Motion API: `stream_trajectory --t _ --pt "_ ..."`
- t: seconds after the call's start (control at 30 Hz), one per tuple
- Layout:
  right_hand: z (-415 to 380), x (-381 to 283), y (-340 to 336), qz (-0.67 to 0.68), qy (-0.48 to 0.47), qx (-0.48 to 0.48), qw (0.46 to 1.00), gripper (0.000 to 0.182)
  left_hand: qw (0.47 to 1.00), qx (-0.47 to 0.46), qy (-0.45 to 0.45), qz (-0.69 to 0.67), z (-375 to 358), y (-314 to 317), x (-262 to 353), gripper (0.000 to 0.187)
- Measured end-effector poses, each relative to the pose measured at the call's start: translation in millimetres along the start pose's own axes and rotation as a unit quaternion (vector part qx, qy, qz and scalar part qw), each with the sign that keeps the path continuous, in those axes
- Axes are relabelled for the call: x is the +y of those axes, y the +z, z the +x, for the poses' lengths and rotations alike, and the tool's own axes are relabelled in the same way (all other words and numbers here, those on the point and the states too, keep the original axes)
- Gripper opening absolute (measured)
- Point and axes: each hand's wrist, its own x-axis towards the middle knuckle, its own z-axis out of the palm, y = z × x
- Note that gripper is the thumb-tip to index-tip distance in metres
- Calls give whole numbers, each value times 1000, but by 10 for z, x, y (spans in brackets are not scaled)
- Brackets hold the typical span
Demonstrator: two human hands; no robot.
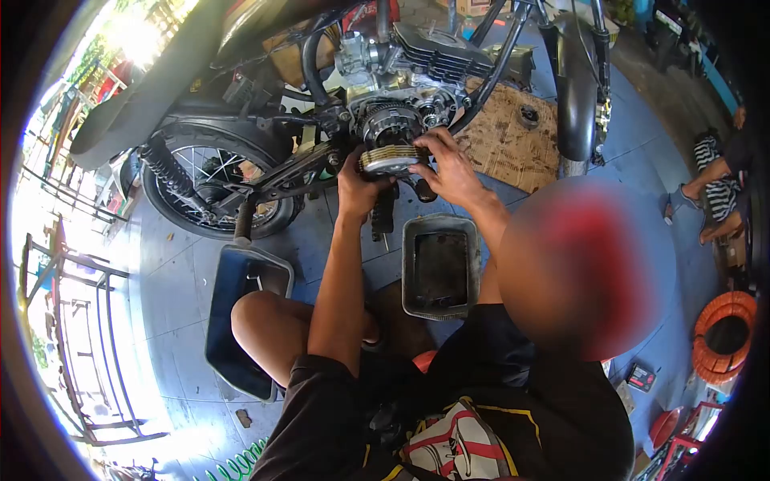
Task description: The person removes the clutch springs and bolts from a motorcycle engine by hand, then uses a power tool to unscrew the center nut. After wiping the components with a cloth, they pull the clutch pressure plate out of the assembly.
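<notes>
Both of my hands hold a clutch pack (391,159), a round stack of brass-coloured plates with a silvery metal face, just below the engine's exposed clutch basket (392,124). My left hand (358,186) is closed around its left side. My right hand (451,170) grips the right side, thumb low and fingers on the upper edge. Behind the pack, the motorcycle engine (373,84) has its side cover off, showing gears and the toothed ring of the basket.
A grey tray (409,298) with dark residue sits below the engine. Left of it stands a blue bin (218,325) holding a tool. Stained cardboard (513,148) lies under the front wheel side. A blurred round shape (581,268) covers part of my right arm. Another person's feet (690,196) show at right.
</notes>
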Motion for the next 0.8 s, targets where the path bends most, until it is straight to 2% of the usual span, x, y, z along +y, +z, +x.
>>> stream_trajectory --t 0.03,0.07,0.1,0.13,0.17,0.2,0.27,0.3,0.33,0.37,0.4,0.43,0.47,0.5,0.53,0.57,0.6,0.63,0.7,0.77,0.8 --pt "-19 -101 -60 12 -12 -14 1000 38 1000 3 29 -1 -50 -29 97 71" --pt "-30 -200 -112 14 -23 -13 1000 36 996 12 73 43 -84 -60 276 66" --pt "-33 -277 -141 18 -26 -10 999 36 996 13 77 48 -81 -128 394 66" --pt "-21 -334 -163 43 -57 16 997 37 988 -29 93 123 -50 -233 496 59" --pt "-35 -390 -175 70 -83 38 993 38 972 -71 103 197 -63 -349 609 51" --pt "-32 -452 -183 75 -80 35 993 38 949 -72 154 265 -70 -444 855 40" --pt "10 -587 -200 106 -116 110 981 41 885 -63 265 379 -97 -618 1323 40" --pt "21 -655 -211 109 -115 100 982 41 866 -64 291 402 -121 -671 1587 39" --pt "34 -738 -215 130 -111 113 979 42 868 -81 266 412 -157 -715 1811 39" --pt "36 -844 -194 157 -108 116 975 44 842 -99 248 468 -194 -813 1971 39" --pt "49 -938 -215 136 -125 118 976 46 798 -71 323 504 -307 -854 2150 39" --pt "90 -1033 -217 133 -151 113 973 48 785 -63 312 531 -392 -973 2254 38" --pt "31 -1144 -225 154 -122 101 975 47 778 -44 240 579 -552 -1062 2383 35" --pt "8 -1154 -224 183 -114 61 975 44 747 -30 298 593 -732 -1234 2477 30" --pt "-86 -1093 -215 148 -83 43 985 43 693 -2 347 632 -833 -1468 2473 14" --pt "-168 -1056 -190 210 -57 44 975 44 683 80 386 615 -1184 -1618 2568 17" --pt "-263 -972 -178 257 46 10 965 42 735 81 270 617 -1483 -1781 2576 16" --pt "-338 -715 -145 197 -14 16 980 39 778 87 160 601 -1695 -1913 2608 14" --pt "-508 -148 -108 4 -59 4 998 36 757 118 18 642 -2262 -2341 2245 24" --pt "-732 134 -105 -40 67 -76 994 33 742 114 -77 656 -2883 -2601 1886 21" --pt "-764 302 -109 -41 66 -86 993 33 734 117 -140 654 -3111 -2590 1671 16"
